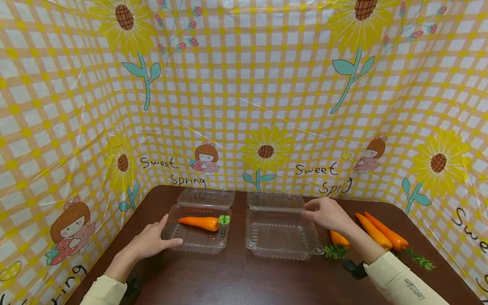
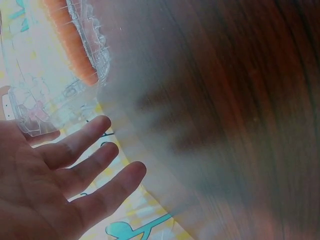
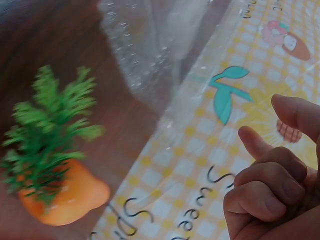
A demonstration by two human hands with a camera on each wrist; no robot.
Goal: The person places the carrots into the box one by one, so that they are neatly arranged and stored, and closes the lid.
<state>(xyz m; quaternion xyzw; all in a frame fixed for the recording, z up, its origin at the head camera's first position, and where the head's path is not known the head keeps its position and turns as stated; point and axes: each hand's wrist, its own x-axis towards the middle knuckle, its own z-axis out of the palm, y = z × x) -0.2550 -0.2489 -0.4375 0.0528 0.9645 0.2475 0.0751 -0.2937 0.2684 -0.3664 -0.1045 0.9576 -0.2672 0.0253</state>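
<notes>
My left hand (image 1: 152, 240) is beside the left edge of a clear plastic clamshell box (image 1: 190, 240), its fingers spread and relaxed. Inside that box lies an orange carrot (image 1: 200, 223) with a green top. A second clear box (image 1: 282, 237) stands to the right with nothing in it and its lid (image 1: 275, 200) folded back. Near the back right corner of this box is my right hand (image 1: 329, 214). In the right wrist view its thumb and index finger (image 3: 297, 115) are apart, the other fingers loosely bent, and nothing shows between them. Whether the left hand touches its box cannot be told.
A short carrot (image 1: 337, 238) with leaves lies partly behind the right forearm. Further right are two longer carrots (image 1: 375, 233) side by side. All rest on a dark wooden table (image 1: 221, 279), with a checked flower-print cloth (image 1: 244, 110) rising at the back and sides.
</notes>
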